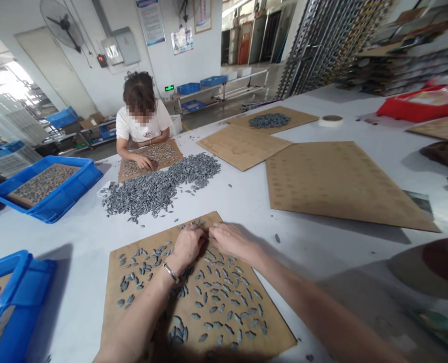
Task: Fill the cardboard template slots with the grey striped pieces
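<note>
Both my hands work close together over the far corner of a brown board point(112, 292). My left hand point(188, 245), with a silver bangle on its wrist, has its fingers curled inward at the board. My right hand point(229, 240) faces it, fingers bent and pressed together. What the fingertips hold, if anything, is hidden. Small grey leaf-shaped pieces point(214, 291) lie on the board, spaced apart on the right and bunched on the left. Past the board is a big heap of the same grey pieces point(144, 195).
Across the white table point(242, 194), a co-worker point(142, 121) bends over another filled board point(171, 149). Blue trays point(57, 212) stand at left. More boards point(322, 176), a tape roll point(330, 120) and a red tray point(401, 110) are at right.
</note>
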A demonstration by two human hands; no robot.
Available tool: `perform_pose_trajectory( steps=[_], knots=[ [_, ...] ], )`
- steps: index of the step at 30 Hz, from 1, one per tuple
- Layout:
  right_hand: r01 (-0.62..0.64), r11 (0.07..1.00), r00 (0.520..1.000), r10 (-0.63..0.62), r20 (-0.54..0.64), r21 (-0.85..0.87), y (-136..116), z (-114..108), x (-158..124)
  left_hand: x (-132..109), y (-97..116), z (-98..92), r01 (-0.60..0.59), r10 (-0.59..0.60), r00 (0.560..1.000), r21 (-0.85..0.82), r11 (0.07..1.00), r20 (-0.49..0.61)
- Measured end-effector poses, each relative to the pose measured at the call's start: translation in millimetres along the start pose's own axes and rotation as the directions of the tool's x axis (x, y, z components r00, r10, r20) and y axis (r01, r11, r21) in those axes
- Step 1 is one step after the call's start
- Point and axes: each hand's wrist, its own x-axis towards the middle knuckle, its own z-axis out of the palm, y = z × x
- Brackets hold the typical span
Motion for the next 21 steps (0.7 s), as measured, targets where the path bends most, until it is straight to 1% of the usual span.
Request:
perform_pose_trajectory(
  steps=[3, 6, 10, 12, 14, 17, 21],
  knots=[
    [-0.032, 0.999, 0.999, 0.032, -0.012, 0.017, 7, 2, -3, 1, -1, 2.3, 0.002, -0.002, 1.0, -0.017, 1.0, 0.02],
    [-0.086, 0.994, 0.995, 0.089, -0.042, 0.068, 17, -2, -9, 3, 2, 3.8, 0.018, -0.018, 0.999, -0.023, 1.0, 0.031],
    [-0.172, 0.979, 0.976, 0.185, -0.113, 0.113, 28, -9, -21, 8, 11, 7.3, -0.002, 0.003, 1.0, -0.048, 0.999, 0.028],
    [-0.194, 0.974, 0.97, 0.208, -0.126, 0.114, 32, -10, -27, 11, 17, 9.2, -0.013, 0.014, 1.0, -0.046, 0.999, 0.028],
    [-0.188, 0.974, 0.971, 0.203, -0.128, 0.123, 35, -9, -31, 13, 22, 9.8, -0.014, 0.016, 0.999, -0.047, 0.999, 0.039],
    [-0.139, 0.977, 0.976, 0.163, -0.142, 0.163, 37, -4, -33, 11, 23, 6.1, -0.007, 0.011, 0.999, -0.098, 0.995, 0.044],
    [-0.034, 0.976, 0.982, 0.073, -0.174, 0.217, 38, 5, -28, 0, 13, -7.8, 0.073, -0.08, 0.996, -0.138, 0.988, -0.044]
  ],
)
